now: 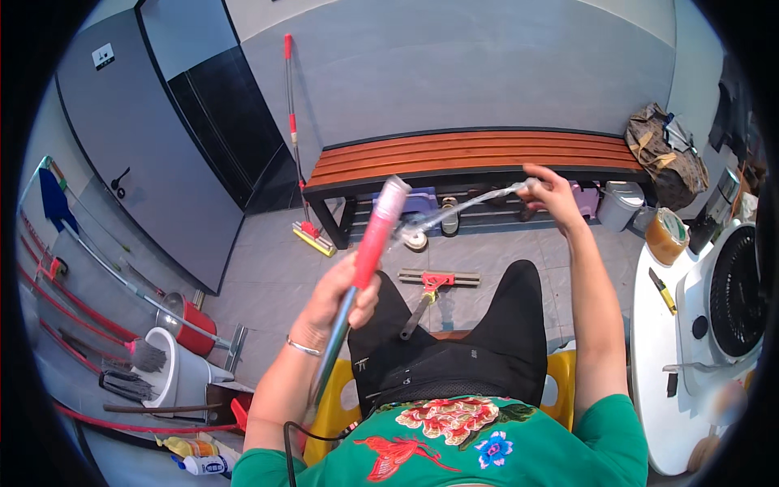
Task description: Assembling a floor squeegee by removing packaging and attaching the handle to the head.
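Note:
My left hand is wrapped round a blue-grey pole with a red grip, tilted up in front of me. Clear film covers the grip's upper end. From there a twisted strip of clear plastic stretches to my right hand, which pinches its far end between thumb and fingers. Whether the strip is tape or wrapping I cannot tell. Below, by my knees, is a red and grey squeegee-like head with a short dark handle stub.
A slatted wooden bench with shoes beneath stands ahead; a red-handled mop leans beside it. On the white table at right are a tape roll, a yellow utility knife and a fan. Brooms and buckets crowd the left.

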Tool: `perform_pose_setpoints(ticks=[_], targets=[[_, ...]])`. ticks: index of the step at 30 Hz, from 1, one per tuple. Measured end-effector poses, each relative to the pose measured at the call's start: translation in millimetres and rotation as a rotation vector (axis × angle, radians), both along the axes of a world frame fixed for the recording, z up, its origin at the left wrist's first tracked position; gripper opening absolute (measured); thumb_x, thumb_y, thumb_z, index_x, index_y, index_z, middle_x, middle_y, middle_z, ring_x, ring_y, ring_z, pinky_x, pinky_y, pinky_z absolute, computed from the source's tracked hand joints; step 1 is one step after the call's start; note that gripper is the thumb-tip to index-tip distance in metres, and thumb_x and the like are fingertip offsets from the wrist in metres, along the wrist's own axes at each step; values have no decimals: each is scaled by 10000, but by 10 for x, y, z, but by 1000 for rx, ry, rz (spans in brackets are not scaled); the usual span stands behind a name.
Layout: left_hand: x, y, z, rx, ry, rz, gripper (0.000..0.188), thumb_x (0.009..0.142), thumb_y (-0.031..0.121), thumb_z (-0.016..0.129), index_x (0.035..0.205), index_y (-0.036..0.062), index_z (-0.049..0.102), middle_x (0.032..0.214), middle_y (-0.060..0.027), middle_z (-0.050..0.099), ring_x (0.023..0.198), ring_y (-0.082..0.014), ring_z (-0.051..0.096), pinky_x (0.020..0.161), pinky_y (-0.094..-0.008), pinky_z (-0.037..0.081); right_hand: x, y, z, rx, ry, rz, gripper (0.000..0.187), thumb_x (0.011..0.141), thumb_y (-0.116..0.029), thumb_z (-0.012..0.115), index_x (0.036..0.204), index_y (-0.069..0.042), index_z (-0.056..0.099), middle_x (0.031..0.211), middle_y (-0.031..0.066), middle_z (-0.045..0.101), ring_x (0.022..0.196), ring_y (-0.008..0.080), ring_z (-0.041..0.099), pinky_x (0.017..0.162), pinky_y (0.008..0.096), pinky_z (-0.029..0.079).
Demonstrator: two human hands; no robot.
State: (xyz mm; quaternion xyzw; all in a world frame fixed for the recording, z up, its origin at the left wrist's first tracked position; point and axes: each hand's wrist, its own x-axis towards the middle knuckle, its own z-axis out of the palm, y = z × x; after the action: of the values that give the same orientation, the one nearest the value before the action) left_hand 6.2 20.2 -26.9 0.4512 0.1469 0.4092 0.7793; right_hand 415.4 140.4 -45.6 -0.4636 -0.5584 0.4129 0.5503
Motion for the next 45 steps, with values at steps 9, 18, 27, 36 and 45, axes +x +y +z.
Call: perform_pose_setpoints(ticks=[9,18,27,36,45], targets=[[-72,-3,297,2,159,259,377,956,262,477,1133,-71,483,861,-56,540,628,-72,504,408,-170,430,565,-193,-722,-370,-546,380,161,829,-161,678,927,-34,684,823,34,678,724,86,614,617,256,491],[225,-55,301,187,504,368,314,957,249,492,1139,-5,520,859,-79,589,595,-84,555,476,-190,467,-861,-565,369,162,218,40,207,814,-155,679,974,-26,649,733,10,622,527,28,476,466,200,402],[402,-64,187,195,710,405,327,844,168,686,1054,46,466,697,-2,552,500,-53,512,405,-180,417,-1558,-612,100,151,51,532,200,843,-189,699,863,4,653,688,-42,564,643,26,475,560,216,393],[469,-87,213,89,465,48,420,962,401,428,931,-7,523,550,-48,510,360,-100,453,340,-203,365,-1476,-287,23,609,-364,122,68,765,-57,653,821,-20,641,724,122,595,662,261,602,601,337,461],[322,-173,-272,-464,13,-478,433,928,482,480,981,64,380,511,-65,439,286,-95,408,237,-184,302,-1197,-234,716,1184,-546,-259,105,721,-40,696,774,-50,606,706,61,546,609,215,581,515,331,456]])
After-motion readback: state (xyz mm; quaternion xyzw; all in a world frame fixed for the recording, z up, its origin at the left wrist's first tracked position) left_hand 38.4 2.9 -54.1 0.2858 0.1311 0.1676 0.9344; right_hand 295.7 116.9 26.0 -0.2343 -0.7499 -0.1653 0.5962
